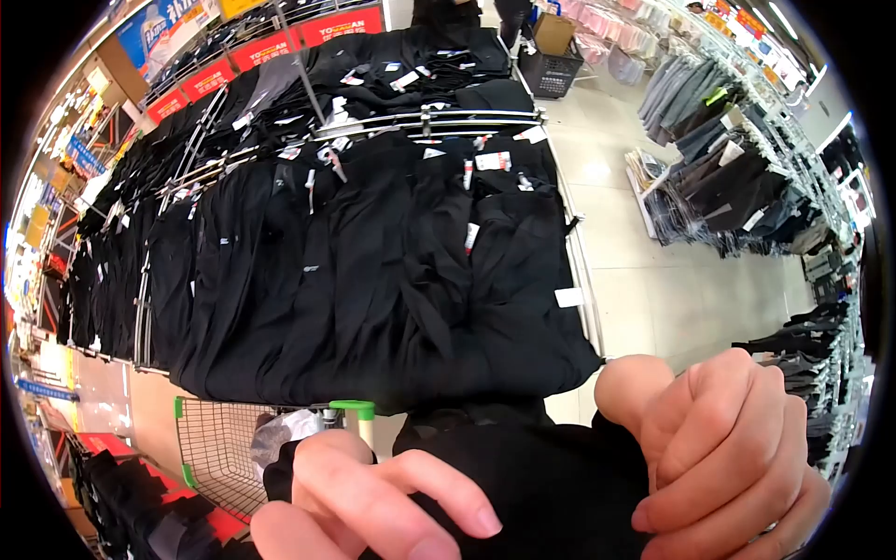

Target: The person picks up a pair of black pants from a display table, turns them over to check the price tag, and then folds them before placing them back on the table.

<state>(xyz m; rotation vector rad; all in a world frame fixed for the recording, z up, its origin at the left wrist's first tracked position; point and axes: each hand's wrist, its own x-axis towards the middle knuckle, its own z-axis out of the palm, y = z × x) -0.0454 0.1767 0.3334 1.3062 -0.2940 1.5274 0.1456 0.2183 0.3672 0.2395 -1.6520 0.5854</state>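
At the lower middle, my left hand is over black cloth, its fingers bent and spread apart, with nothing visibly gripped. My right hand is at the lower right, its fingers curled together and their tips against the edge of the same cloth. What lies inside its grip is hidden. Beyond both hands, black trousers with white and red tags lie side by side over a metal display rack.
Below the rack at the left stands a wire shopping cart with green trim and a plastic bag inside. Hanging clothes line the right side of a tiled aisle. A dark crate holds a cardboard box near people at the back.
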